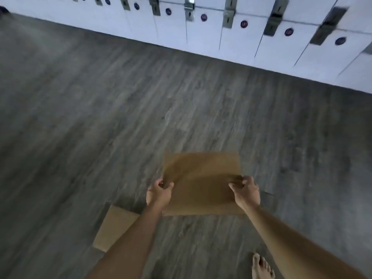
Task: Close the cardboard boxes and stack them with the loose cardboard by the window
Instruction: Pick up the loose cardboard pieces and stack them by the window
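A flat brown cardboard sheet [202, 182] hangs above the floor in front of me, blurred by motion. My left hand [159, 193] grips its left edge and my right hand [246, 192] grips its right edge, fingers curled over the top face. A second, paler piece of cardboard [113, 226] lies on the floor at lower left, partly hidden behind my left forearm. Whether it is a box or a loose sheet I cannot tell. No window is in view.
Grey wood-look flooring [100, 117] fills most of the view. A row of white lockers [231, 41] with metal latches and round number tags runs along the far wall. My bare foot [261, 266] shows at the bottom right.
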The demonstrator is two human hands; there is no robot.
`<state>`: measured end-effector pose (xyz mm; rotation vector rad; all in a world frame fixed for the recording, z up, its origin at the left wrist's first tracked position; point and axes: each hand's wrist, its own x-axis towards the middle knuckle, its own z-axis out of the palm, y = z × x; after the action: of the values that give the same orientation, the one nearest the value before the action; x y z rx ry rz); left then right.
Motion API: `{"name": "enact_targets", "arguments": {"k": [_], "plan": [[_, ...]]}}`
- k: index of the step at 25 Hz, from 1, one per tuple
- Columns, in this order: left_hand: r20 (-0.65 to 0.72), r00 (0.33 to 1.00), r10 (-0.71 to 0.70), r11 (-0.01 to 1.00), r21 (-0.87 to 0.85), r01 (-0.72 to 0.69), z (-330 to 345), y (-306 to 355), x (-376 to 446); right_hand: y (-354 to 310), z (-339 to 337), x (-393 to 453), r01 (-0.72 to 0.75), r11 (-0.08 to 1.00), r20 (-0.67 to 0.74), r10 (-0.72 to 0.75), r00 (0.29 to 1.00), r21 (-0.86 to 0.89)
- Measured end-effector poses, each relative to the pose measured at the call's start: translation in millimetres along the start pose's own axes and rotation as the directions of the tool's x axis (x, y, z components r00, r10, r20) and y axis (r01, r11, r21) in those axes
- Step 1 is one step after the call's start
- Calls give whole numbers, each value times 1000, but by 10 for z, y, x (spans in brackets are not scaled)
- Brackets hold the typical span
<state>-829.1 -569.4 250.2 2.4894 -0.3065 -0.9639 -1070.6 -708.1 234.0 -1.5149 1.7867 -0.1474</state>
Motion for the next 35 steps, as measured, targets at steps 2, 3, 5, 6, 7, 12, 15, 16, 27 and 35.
{"name": "enact_targets", "arguments": {"k": [2,3,5,6,7,12,15,16,27,35], "plan": [[-17,995,103,994,-36,-103,-447,756,-390,-565,-808,-164,17,999,-74,-13,997,50],[-24,987,159,985,-62,-160,-689,1173,-610,-865,-1260,-264,31,996,-116,-21,993,88],[-53,950,307,944,-109,-311,-1162,2020,-1101,-1409,-2195,-535,86,980,-223,-45,974,177],[-65,921,385,912,-124,-390,-1382,2423,-1372,-1636,-2664,-706,116,972,-276,-56,959,206],[-66,885,461,875,-131,-466,-1586,2805,-1657,-1826,-3122,-900,140,963,-331,-57,942,231],[24,669,743,661,-184,-727,-2057,4392,-3291,-2015,-5257,-1877,259,927,-617,-40,786,270],[71,467,881,470,-232,-852,-1804,5183,-4487,-1527,-6437,-2430,276,913,-768,60,637,300],[87,398,913,407,-248,-879,-1621,5399,-4902,-1267,-6783,-2596,265,911,-798,105,593,316],[408,-110,906,88,-437,-895,1368,6001,-9137,2275,-9443,-4329,83,865,-863,479,159,495],[484,-305,820,-24,-504,-864,2710,6006,-10846,3770,-10274,-4967,26,822,-822,570,-18,569]]}}
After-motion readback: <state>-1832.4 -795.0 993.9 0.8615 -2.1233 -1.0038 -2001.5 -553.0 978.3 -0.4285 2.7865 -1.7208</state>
